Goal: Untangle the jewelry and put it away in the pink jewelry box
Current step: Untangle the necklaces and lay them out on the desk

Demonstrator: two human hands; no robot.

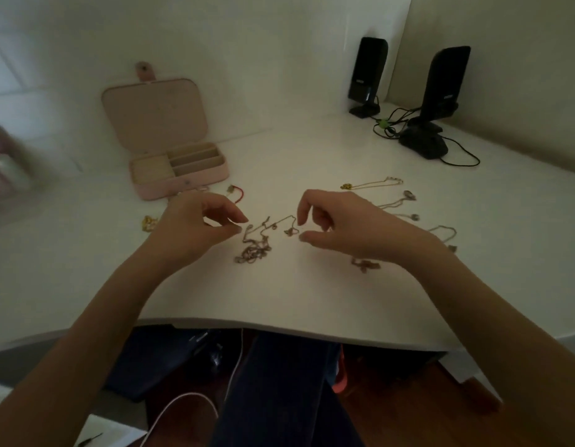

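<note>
Over on the left, the pink jewelry box [179, 171] sits open on the white desk [279, 295]. Left hand [196, 224] hovers with thumb and forefinger parted, gripping nothing. Between both hands lies the tangled chain [258, 241]. Right hand [341, 224] mirrors it, fingers loosely spread, nothing held.

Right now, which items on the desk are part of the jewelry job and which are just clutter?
Job:
tangled chains
gold necklace
silver necklaces
red bracelet
gold piece
pink jewelry box, open
left hand, right hand

Clutter:
two black speakers
their cables
</note>
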